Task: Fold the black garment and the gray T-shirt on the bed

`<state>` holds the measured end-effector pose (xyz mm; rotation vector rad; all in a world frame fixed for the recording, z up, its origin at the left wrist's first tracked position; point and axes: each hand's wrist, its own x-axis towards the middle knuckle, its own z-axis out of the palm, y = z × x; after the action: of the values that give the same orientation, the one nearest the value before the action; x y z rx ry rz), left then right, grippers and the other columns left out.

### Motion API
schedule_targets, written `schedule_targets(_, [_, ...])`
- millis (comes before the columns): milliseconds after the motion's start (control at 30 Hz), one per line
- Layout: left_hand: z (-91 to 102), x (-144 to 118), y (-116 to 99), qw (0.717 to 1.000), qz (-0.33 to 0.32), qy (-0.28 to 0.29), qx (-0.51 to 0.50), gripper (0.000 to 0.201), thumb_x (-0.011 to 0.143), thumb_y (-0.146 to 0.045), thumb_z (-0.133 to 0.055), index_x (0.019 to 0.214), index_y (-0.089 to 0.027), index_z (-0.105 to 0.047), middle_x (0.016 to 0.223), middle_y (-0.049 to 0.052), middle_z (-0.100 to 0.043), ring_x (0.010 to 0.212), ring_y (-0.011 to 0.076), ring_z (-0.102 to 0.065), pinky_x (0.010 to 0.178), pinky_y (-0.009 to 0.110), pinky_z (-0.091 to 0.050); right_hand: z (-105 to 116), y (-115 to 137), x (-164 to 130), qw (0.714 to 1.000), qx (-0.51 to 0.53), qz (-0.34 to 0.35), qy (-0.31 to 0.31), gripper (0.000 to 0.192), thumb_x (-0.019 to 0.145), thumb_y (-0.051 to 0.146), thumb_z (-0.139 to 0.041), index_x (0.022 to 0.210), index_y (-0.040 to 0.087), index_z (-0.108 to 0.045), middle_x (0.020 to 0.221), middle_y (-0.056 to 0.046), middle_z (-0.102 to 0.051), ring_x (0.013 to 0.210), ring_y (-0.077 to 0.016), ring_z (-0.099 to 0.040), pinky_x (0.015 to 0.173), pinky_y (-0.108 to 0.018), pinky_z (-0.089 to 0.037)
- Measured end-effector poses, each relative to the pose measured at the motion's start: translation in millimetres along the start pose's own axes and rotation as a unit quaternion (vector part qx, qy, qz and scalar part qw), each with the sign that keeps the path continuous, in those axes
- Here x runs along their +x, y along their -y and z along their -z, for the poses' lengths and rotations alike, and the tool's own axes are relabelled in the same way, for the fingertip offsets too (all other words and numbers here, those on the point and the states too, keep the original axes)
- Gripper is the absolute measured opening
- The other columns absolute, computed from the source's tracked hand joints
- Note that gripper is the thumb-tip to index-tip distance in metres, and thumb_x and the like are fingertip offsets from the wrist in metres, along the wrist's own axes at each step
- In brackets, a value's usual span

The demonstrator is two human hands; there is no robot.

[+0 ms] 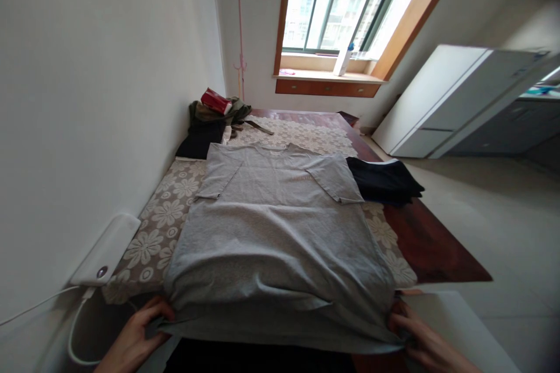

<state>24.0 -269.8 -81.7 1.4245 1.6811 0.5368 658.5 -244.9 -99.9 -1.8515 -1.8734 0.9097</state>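
A grey T-shirt (275, 227) lies spread flat on a table, its sleeves folded inward over the chest. My left hand (135, 335) grips the shirt's near left hem corner at the table's front edge. At the near right corner, my right hand (420, 338) pinches the hem. The hem edge is lifted slightly between the two hands.
A floral lace cloth (166, 215) covers the dark wooden table (433, 245). A folded black garment (385, 180) lies to the right of the shirt. A clothes pile with a red item (214, 108) sits at the far left. A white power bank (107, 250) with cable leans by the wall.
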Motion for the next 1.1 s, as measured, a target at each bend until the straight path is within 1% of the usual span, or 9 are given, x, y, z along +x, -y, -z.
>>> schedule_targets(100, [3.6,-2,11,0.999,0.011,0.026,-0.024,0.024,0.062,-0.045,-0.07,0.069,-0.023,-0.069,0.078,0.003,-0.067,0.082,0.028,-0.063,0.079,0.034,-0.05,5,4,3,0.997,0.015,-0.011,0.081,0.017,0.055,0.037,-0.063,0.067,0.025,-0.066,0.086,-0.007,-0.065,0.087,-0.0272,-0.066,0.082,-0.034,-0.055])
schedule_targets(167, [4.4,-2,17,0.998,0.015,0.034,-0.041,0.029,0.062,-0.051,-0.072,0.071,-0.023,-0.069,0.079,0.003,-0.067,0.083,0.0278,-0.063,0.079,0.034,-0.05,7,7,4,0.995,0.018,-0.025,0.097,0.02,0.055,0.042,-0.067,0.066,0.025,-0.066,0.087,-0.007,-0.066,0.089,-0.0292,-0.066,0.082,-0.034,-0.055])
schedule_targets(333, [-6.3,-6,14,0.993,0.059,0.019,-0.103,0.044,0.06,-0.065,-0.076,0.07,-0.023,-0.068,0.079,0.004,-0.067,0.085,0.0286,-0.064,0.081,0.036,-0.054,2,11,-3,0.996,0.025,-0.035,0.078,0.033,0.062,0.057,-0.074,0.066,0.025,-0.067,0.088,-0.008,-0.068,0.092,-0.0314,-0.068,0.082,-0.033,-0.057])
schedule_targets(433, [-19.8,-12,10,0.973,0.121,-0.002,-0.198,0.05,0.06,-0.068,-0.08,0.076,-0.023,-0.067,0.083,0.003,-0.066,0.087,0.0286,-0.066,0.078,0.038,-0.057,-1,9,-10,0.997,0.028,-0.034,0.071,0.037,0.069,0.063,-0.071,0.07,0.026,-0.07,0.085,-0.006,-0.069,0.087,-0.0292,-0.068,0.08,-0.032,-0.057])
schedule_targets(533, [-30.5,-13,12,0.952,0.136,-0.041,-0.269,0.055,0.061,-0.072,-0.078,0.081,-0.022,-0.067,0.087,0.004,-0.064,0.089,0.0276,-0.065,0.076,0.039,-0.059,-4,2,-13,0.996,0.033,-0.038,0.069,0.039,0.075,0.065,-0.065,0.073,0.027,-0.072,0.079,-0.004,-0.068,0.081,-0.0275,-0.068,0.077,-0.032,-0.057])
schedule_targets(733, [-34.3,-7,17,0.976,0.078,-0.089,-0.185,0.053,0.054,-0.058,-0.086,0.086,-0.02,-0.069,0.082,0.002,-0.063,0.08,0.0245,-0.063,0.075,0.036,-0.058,-14,-12,-14,0.994,0.038,-0.03,0.096,0.04,0.08,0.064,-0.06,0.074,0.026,-0.073,0.078,-0.005,-0.07,0.078,-0.0274,-0.067,0.074,-0.034,-0.055])
schedule_targets(833, [-37.8,-7,12,0.978,0.044,-0.143,-0.144,0.049,0.057,-0.058,-0.084,0.084,-0.021,-0.068,0.087,0.005,-0.068,0.089,0.0288,-0.066,0.078,0.036,-0.057,-16,-14,-16,0.996,0.034,-0.021,0.082,0.039,0.078,0.063,-0.063,0.07,0.026,-0.07,0.076,-0.005,-0.069,0.077,-0.0281,-0.067,0.073,-0.036,-0.055])
schedule_targets(933, [-42.2,-12,5,0.97,0.047,-0.181,-0.154,0.048,0.062,-0.062,-0.079,0.084,-0.022,-0.066,0.083,0.004,-0.069,0.087,0.0296,-0.069,0.077,0.037,-0.058,-13,-15,-21,0.998,0.051,-0.029,0.033,0.039,0.077,0.064,-0.064,0.07,0.026,-0.068,0.077,-0.005,-0.069,0.079,-0.0286,-0.067,0.076,-0.037,-0.056])
schedule_targets(1100, [-43.1,-27,-2,0.947,0.066,-0.181,-0.255,0.049,0.063,-0.058,-0.082,0.088,-0.022,-0.062,0.081,0.001,-0.069,0.08,0.0262,-0.071,0.079,0.036,-0.059,-5,-11,-32,0.983,0.156,-0.069,-0.06,0.045,0.082,0.064,-0.062,0.103,0.026,-0.071,0.105,-0.007,-0.072,0.099,-0.0292,-0.068,0.08,-0.034,-0.059])
